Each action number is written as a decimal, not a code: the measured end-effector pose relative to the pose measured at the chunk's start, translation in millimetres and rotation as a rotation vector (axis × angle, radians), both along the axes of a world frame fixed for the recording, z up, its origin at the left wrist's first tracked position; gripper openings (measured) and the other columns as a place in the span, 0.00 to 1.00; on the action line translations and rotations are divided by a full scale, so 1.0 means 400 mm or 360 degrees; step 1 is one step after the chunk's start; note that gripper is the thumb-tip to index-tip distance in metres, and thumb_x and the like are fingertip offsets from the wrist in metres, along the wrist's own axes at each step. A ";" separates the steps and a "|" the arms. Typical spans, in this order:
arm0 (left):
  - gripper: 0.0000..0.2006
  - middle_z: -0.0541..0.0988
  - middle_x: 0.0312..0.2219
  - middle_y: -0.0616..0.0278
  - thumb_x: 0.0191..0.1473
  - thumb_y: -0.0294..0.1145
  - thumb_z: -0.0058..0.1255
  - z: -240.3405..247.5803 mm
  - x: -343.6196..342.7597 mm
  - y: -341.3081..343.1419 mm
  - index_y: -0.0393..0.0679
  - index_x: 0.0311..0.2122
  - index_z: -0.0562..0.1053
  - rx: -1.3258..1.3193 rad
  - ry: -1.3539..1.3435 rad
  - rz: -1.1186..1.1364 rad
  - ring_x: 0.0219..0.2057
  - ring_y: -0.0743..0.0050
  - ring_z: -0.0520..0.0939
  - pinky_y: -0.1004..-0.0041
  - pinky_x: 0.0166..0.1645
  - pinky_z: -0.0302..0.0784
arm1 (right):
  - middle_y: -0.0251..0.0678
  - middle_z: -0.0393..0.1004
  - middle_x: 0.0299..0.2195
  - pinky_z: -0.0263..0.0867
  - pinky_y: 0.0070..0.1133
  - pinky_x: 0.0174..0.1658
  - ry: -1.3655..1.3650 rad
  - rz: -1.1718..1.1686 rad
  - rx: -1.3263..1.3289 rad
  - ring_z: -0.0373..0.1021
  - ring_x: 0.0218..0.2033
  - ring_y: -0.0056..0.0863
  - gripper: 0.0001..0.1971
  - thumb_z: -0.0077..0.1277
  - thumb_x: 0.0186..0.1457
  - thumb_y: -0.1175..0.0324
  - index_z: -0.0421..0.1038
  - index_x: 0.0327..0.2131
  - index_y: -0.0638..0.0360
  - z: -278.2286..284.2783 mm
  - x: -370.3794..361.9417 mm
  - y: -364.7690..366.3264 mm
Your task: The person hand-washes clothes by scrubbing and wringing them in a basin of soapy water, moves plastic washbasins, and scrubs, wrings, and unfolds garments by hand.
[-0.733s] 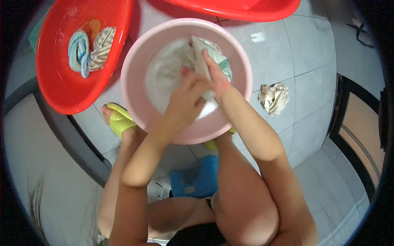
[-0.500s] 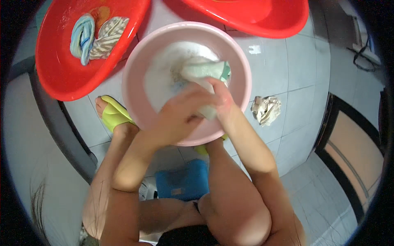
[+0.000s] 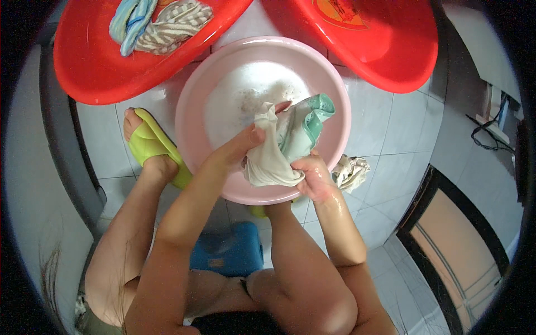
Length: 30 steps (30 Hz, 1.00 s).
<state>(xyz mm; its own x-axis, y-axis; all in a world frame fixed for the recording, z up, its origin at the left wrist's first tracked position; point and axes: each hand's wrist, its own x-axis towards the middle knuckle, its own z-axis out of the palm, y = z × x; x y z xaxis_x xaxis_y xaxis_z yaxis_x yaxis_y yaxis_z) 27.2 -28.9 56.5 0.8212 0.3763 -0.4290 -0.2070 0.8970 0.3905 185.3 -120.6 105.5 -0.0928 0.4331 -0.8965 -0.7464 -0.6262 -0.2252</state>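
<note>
A wet white and pale green cloth (image 3: 265,156) with a darker green edge is held up over the pink basin (image 3: 187,128). My left hand (image 3: 244,146) is closed on its white left side, with the fingers partly behind the fabric. At the cloth's lower right corner, my right hand (image 3: 314,176) pinches the edge; the wrist is wet and shiny. Under the cloth, the basin holds cloudy water with white suds (image 3: 268,75).
Two red basins stand beyond the pink one; the left basin (image 3: 84,67) holds a blue-striped cloth (image 3: 134,25) and a beige-striped cloth (image 3: 176,28). The right basin (image 3: 391,61) is beside it. A crumpled off-white cloth (image 3: 352,172) lies on the tiles. A blue stool (image 3: 228,248) is beneath me.
My hands were blurred and close together over the basin; now they are apart, with the cloth lifted and spread between them. The view has shifted, so the red basins sit differently in it.
</note>
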 end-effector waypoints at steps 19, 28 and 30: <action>0.14 0.74 0.30 0.61 0.35 0.33 0.61 0.128 0.027 -0.117 0.46 0.32 0.73 0.2189 0.1075 0.0543 0.33 0.58 0.76 0.65 0.40 0.74 | 0.39 0.67 0.46 0.65 0.24 0.49 -0.0223 -0.0321 0.0392 0.67 0.45 0.29 0.22 0.41 0.53 0.74 0.58 0.53 0.60 0.089 -0.054 0.050; 0.27 0.66 0.47 0.50 0.41 0.25 0.54 0.150 0.071 -0.121 0.36 0.49 0.61 0.1343 0.1298 0.1305 0.45 0.63 0.70 0.67 0.47 0.66 | 0.39 0.65 0.40 0.60 0.23 0.48 -0.1141 -0.0349 0.0577 0.63 0.43 0.29 0.23 0.39 0.40 0.84 0.59 0.45 0.63 0.159 -0.146 0.102; 0.37 0.54 0.54 0.50 0.43 0.27 0.53 0.136 0.077 -0.121 0.36 0.58 0.49 0.1178 0.1272 0.1248 0.51 0.63 0.64 0.64 0.54 0.60 | 0.40 0.65 0.40 0.59 0.24 0.49 -0.1280 -0.0371 0.0915 0.63 0.43 0.30 0.20 0.41 0.41 0.85 0.60 0.42 0.62 0.162 -0.151 0.104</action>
